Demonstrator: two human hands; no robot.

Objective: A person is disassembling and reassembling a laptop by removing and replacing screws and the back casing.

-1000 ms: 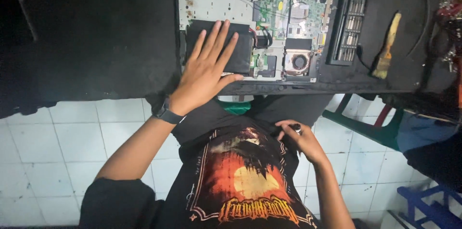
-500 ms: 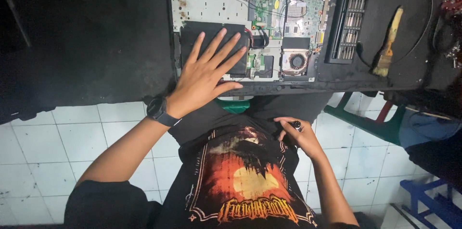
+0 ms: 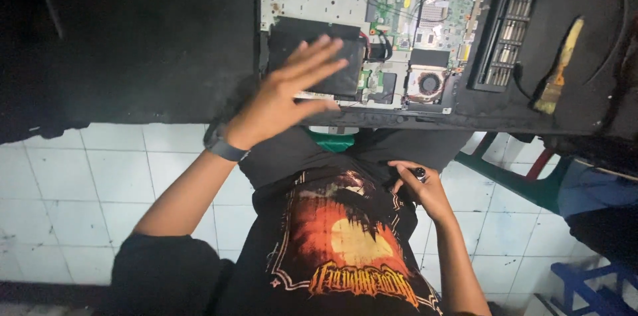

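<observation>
Left hand [image 3: 282, 100] is up over the near corner of the opened laptop [image 3: 362, 33], fingers spread wide and a bit motion-blurred, palm down above the black hard drive [image 3: 345, 67]; can't tell if it's actually touching it; dark watch [image 3: 226, 150] on that wrist. The laptop sits bottom-cover off on the black table [image 3: 133, 43], green mainboard and small fan [image 3: 428, 83] showing. Right hand [image 3: 425, 190] is down in the lap, fingers curled around a small dark-tipped tool [image 3: 420, 173], probably a screwdriver. On the table to the right: a black slotted cover panel [image 3: 508, 40], then a yellow-handled brush [image 3: 558, 70]. White tiled floor [image 3: 80, 190] below.
</observation>
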